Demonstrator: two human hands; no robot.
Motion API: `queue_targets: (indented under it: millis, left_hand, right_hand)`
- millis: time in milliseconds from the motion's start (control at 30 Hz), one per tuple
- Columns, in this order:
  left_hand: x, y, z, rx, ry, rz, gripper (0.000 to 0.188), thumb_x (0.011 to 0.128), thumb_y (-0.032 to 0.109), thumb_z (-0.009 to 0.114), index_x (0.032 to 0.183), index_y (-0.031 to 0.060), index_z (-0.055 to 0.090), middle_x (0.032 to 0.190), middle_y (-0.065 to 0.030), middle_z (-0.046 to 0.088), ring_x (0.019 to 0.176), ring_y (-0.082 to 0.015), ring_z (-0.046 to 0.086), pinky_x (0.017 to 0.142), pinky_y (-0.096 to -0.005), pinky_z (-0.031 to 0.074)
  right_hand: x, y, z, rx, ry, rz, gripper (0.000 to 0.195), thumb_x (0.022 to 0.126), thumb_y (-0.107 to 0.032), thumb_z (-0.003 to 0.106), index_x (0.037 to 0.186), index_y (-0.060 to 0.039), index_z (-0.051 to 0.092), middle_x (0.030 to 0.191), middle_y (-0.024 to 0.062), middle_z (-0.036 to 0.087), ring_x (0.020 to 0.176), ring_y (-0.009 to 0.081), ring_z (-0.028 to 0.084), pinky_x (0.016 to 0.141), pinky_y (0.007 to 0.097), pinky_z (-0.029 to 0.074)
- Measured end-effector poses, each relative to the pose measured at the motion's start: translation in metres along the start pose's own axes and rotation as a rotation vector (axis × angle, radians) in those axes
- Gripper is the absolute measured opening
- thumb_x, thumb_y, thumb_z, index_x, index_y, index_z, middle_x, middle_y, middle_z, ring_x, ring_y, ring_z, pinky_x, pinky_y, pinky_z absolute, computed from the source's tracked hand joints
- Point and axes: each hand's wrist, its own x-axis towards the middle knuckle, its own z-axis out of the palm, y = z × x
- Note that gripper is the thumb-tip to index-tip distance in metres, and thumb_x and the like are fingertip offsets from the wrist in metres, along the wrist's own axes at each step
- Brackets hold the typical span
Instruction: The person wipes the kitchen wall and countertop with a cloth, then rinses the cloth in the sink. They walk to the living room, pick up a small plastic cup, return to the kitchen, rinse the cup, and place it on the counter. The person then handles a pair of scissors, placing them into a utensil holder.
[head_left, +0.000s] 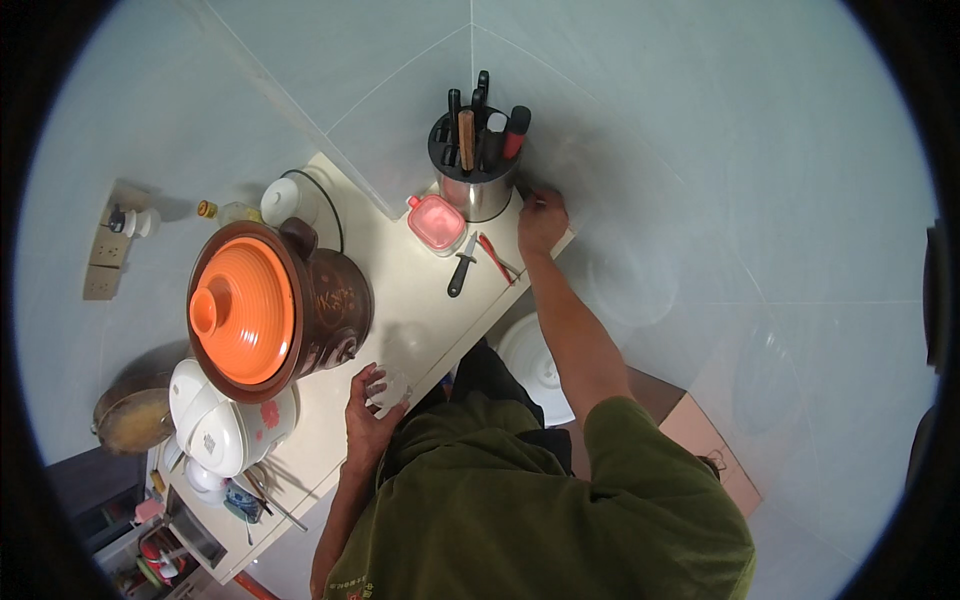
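Note:
My left hand (367, 427) holds a small clear cup (390, 386) near the front edge of the light countertop (405, 300). At the counter's far right end, my right hand (544, 221) is beside a round steel knife block (480, 191) with a black top. A dark shape shows at its fingertips, and whether it is held is not clear. Several knives with black, wooden and red handles stand in the block. Before it lie a small clear container with a pink lid (437, 223), a paring knife with a black handle (457, 277) and a red-handled tool (495, 259).
A brown ceramic pot (337, 300) with an orange lid (255, 311) stands left of my left hand. Behind it are a white lidded jar (281, 201) and a bottle (236, 212). A white rice cooker (225, 416) and a pan (135, 420) are further left. A cardboard box (705, 435) sits below.

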Motion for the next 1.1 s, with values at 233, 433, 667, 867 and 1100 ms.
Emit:
queue_targets:
  millis: [233, 433, 667, 867, 1100]
  left_hand:
    - [-0.004, -0.004, 0.0, -0.026, 0.026, -0.006, 0.083, 0.079, 0.003, 0.083, 0.151, 0.0094, 0.043, 0.141, -0.0142, 0.059, 0.124, -0.0294, 0.061, 0.099, -0.0449, 0.056]
    - [-0.005, -0.014, 0.001, -0.004, 0.01, -0.015, 0.084, 0.081, 0.003, 0.082, 0.153, 0.0123, 0.04, 0.144, -0.0139, 0.058, 0.126, -0.0296, 0.061, 0.096, -0.0465, 0.054]
    - [0.003, -0.014, 0.007, 0.042, -0.024, 0.011, 0.083, 0.081, 0.007, 0.083, 0.152, 0.012, 0.04, 0.143, -0.0138, 0.059, 0.124, -0.0282, 0.062, 0.094, -0.0449, 0.054]
    - [0.021, -0.009, 0.013, 0.077, -0.043, 0.051, 0.084, 0.081, 0.008, 0.084, 0.152, 0.0138, 0.04, 0.143, -0.0126, 0.06, 0.124, -0.0291, 0.062, 0.095, -0.0458, 0.054]
    - [0.05, -0.014, 0.03, 0.133, 0.013, 0.119, 0.086, 0.078, 0.006, 0.085, 0.151, 0.0139, 0.041, 0.143, -0.0137, 0.061, 0.124, -0.0322, 0.063, 0.094, -0.0472, 0.054]
  right_hand:
    - [-0.008, -0.015, -0.001, 0.115, -0.073, -0.081, 0.034, 0.084, -0.007, 0.07, 0.118, -0.0059, 0.073, 0.109, 0.0171, 0.073, 0.096, 0.0368, 0.071, 0.084, 0.0453, 0.057]
    - [-0.039, -0.003, -0.05, -0.098, -0.283, -0.052, 0.046, 0.087, -0.021, 0.073, 0.131, -0.008, 0.065, 0.118, 0.0137, 0.066, 0.101, 0.0324, 0.068, 0.086, 0.0469, 0.056]
    - [-0.1, -0.058, -0.081, -0.409, -0.65, -0.225, 0.093, 0.076, -0.065, 0.079, 0.141, -0.0029, 0.053, 0.127, 0.0179, 0.058, 0.117, 0.0374, 0.058, 0.095, 0.053, 0.049]
    - [-0.131, -0.063, -0.058, -0.357, -0.589, -0.167, 0.087, 0.077, -0.04, 0.084, 0.147, -0.0066, 0.045, 0.126, 0.017, 0.056, 0.119, 0.0369, 0.058, 0.095, 0.0522, 0.051]
    - [-0.122, -0.028, -0.048, -0.281, -0.624, -0.125, 0.06, 0.078, -0.018, 0.077, 0.134, -0.0052, 0.057, 0.116, 0.0158, 0.066, 0.105, 0.037, 0.068, 0.087, 0.0478, 0.059]
